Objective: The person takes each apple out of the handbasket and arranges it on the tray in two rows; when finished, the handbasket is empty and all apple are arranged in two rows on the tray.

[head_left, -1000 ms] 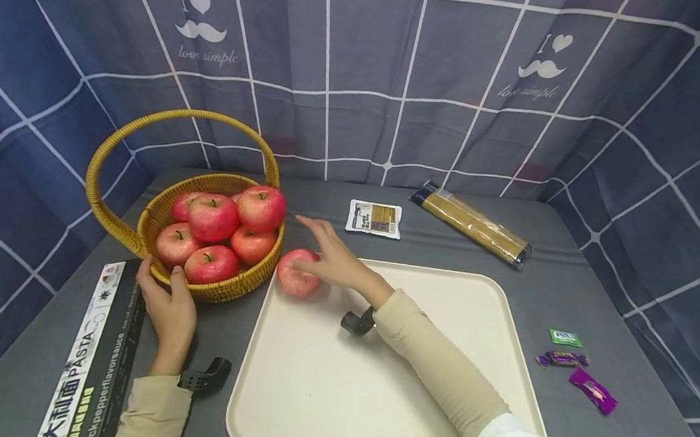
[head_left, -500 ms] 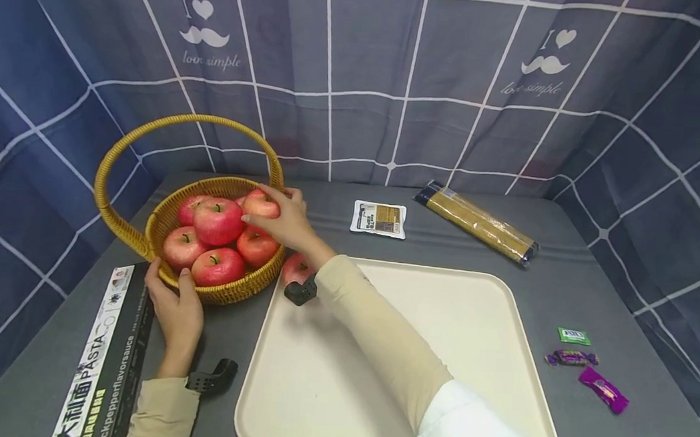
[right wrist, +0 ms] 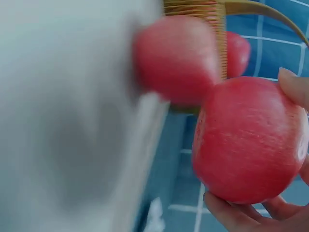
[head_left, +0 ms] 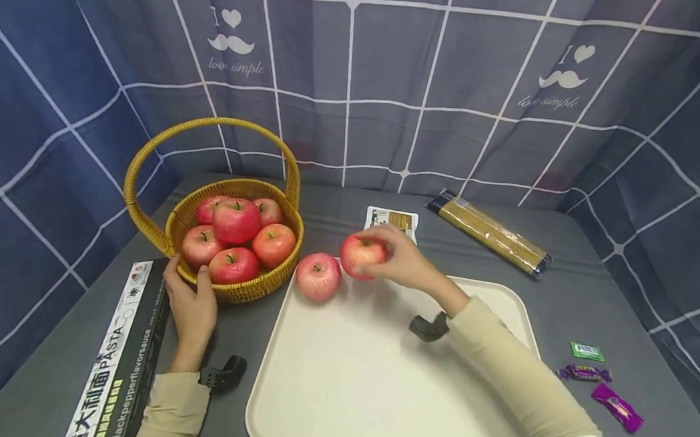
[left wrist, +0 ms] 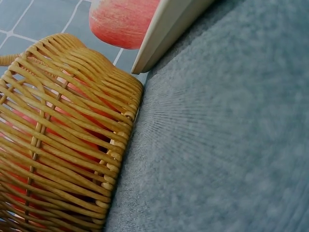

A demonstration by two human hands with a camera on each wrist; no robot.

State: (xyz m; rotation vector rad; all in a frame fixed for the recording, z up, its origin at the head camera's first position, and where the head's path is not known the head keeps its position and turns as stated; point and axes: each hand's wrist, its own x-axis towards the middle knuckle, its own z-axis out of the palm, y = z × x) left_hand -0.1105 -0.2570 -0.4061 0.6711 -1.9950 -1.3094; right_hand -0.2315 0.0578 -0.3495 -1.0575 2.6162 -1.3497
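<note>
My right hand (head_left: 398, 256) holds a red apple (head_left: 362, 257) just above the far edge of the cream tray (head_left: 339, 391). In the right wrist view, my thumb and fingers curve round this apple (right wrist: 251, 140). Another apple (head_left: 318, 277) rests in the tray's far left corner. To its left stands a yellow woven basket (head_left: 255, 286) with an arched handle and several apples (head_left: 237, 221) inside. My left hand (head_left: 193, 306) grips the basket at its front left rim. In the left wrist view the basket's woven side (left wrist: 63, 140) fills the left, and no fingers show.
A black and white pasta box (head_left: 125, 358) lies left of my left forearm. Behind the tray are a small white and gold packet (head_left: 395, 220), partly covered by my right hand, and a pack of spaghetti (head_left: 490, 234). Several wrapped sweets (head_left: 584, 372) lie to the right.
My right hand has gone from beside the tray's apple into the basket, taken an apple from its right side, and carried it right over the tray. My left hand stays at the basket.
</note>
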